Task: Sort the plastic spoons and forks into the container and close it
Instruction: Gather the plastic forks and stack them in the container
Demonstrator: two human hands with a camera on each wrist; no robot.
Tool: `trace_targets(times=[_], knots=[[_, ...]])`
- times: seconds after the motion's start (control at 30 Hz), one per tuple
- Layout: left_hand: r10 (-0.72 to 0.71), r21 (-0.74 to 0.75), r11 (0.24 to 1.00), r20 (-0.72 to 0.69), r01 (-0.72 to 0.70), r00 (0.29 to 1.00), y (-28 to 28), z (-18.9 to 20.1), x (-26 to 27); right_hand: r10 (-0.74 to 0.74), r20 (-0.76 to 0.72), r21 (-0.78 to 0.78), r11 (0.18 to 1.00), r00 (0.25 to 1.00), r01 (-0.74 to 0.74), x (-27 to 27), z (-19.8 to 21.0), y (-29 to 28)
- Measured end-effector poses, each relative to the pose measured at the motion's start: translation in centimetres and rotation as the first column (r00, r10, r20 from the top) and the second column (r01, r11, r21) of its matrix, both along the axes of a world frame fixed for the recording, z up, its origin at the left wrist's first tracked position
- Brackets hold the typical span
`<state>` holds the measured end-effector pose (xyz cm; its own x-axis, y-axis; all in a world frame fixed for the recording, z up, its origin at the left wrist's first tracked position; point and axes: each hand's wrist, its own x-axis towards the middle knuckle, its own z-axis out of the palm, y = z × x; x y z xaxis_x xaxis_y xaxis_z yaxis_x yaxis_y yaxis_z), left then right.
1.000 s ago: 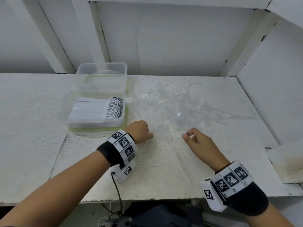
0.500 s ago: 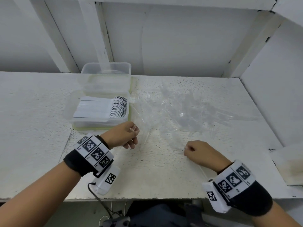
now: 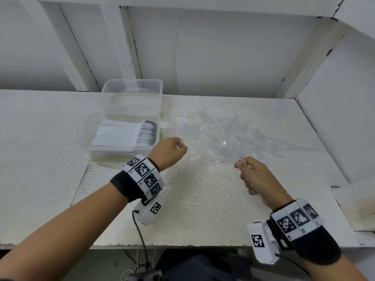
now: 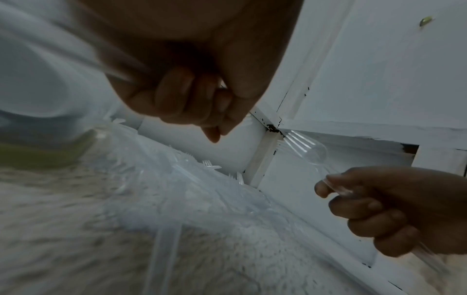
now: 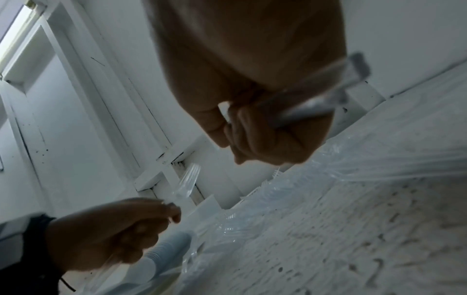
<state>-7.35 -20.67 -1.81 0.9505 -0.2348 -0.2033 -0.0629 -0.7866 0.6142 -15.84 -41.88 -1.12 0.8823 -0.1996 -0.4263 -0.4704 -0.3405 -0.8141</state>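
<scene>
Clear plastic forks are now lifted: my left hand (image 3: 169,152) has risen from the table (image 3: 203,209) gripping forks (image 5: 188,182), and my right hand (image 3: 256,179) pinches another fork (image 4: 302,145). Both go next to the container (image 3: 123,136), which holds stacked spoons (image 3: 147,132); many forks remain.

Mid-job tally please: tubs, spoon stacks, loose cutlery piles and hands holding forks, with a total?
Clear tubs: 2, far tub, near tub
Spoon stack: 1, in the near tub
Loose cutlery pile: 1, pieces uncountable
Hands holding forks: 2, left hand, right hand
Total: 6
</scene>
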Motion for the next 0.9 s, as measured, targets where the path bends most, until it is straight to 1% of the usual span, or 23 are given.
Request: trace_targets(times=[0.07,0.13,0.17,0.23,0.3,0.33,0.4,0.43,0.5,0.53,0.63,0.7,0.77,0.83,0.9], knots=[[0.002,-0.057,0.998,0.045,0.0,0.999,-1.1,0.4,1.0,-0.036,0.022,-0.035,0.999,0.999,0.037,0.1,-0.1,-0.2],[0.02,-0.068,0.998,0.107,-0.013,0.994,-2.3,0.7,2.0,-0.056,0.028,-0.048,0.997,0.998,0.058,0.1,-0.3,-0.4],[0.014,-0.053,0.999,0.134,-0.007,0.991,-2.9,0.8,2.5,-0.059,0.032,-0.049,0.997,0.998,0.06,0.2,-0.4,-0.5],[-0.079,0.071,0.995,0.14,0.069,0.987,-4.1,0.8,3.4,-0.054,0.04,-0.046,0.997,0.998,0.056,0.1,-0.4,-0.7],[-0.19,0.243,0.954,0.042,0.175,0.981,-4.9,0.4,4.0,-0.039,0.047,-0.036,0.999,0.998,0.041,-0.1,-0.5,-0.8],[-0.223,0.315,0.923,-0.025,0.219,0.975,-5.2,0.2,4.2,-0.028,0.051,-0.035,0.999,0.998,0.03,-0.2,-0.6,-0.9],[-0.274,0.4,0.869,-0.101,0.291,0.956,-5.6,-0.3,4.4,-0.008,0.057,-0.037,0.999,0.998,0.011,-0.3,-0.7,-0.9],[-0.282,0.407,0.861,-0.117,0.305,0.952,-5.7,-0.4,4.6,-0.003,0.058,-0.033,0.999,0.998,0.005,-0.4,-0.7,-0.9],[-0.261,0.369,0.879,-0.16,0.303,0.952,-5.7,-0.2,4.8,0.006,0.056,-0.023,1.0,0.998,-0.005,-0.4,-0.7,-1.1],[-0.236,0.315,0.903,-0.203,0.291,0.95,-5.5,0.1,4.8,0.014,0.054,-0.022,1.0,0.998,-0.013,-0.4,-0.7,-1.2],[-0.147,0.064,0.982,-0.351,0.18,0.925,-4.4,1.3,4.5,0.041,0.059,-0.046,0.998,0.997,-0.039,0.3,-0.2,-1.4],[-0.101,-0.045,0.995,-0.418,0.09,0.903,-3.1,1.9,4.1,0.053,0.09,-0.092,0.995,0.995,-0.045,1.0,0.5,-1.4],[-0.08,-0.08,0.995,-0.419,0.052,0.904,-1.6,2.3,3.6,0.085,0.137,-0.159,0.985,0.987,-0.062,2.0,1.1,-1.4],[-0.06,-0.12,0.993,-0.396,0.013,0.916,0.0,2.6,2.8,0.155,0.168,-0.231,0.966,0.973,-0.114,3.3,1.3,-1.1],[-0.005,-0.213,0.973,-0.391,-0.085,0.921,1.7,2.6,2.0,0.251,0.14,-0.294,0.934,0.958,-0.202,4.9,1.0,-0.4]])
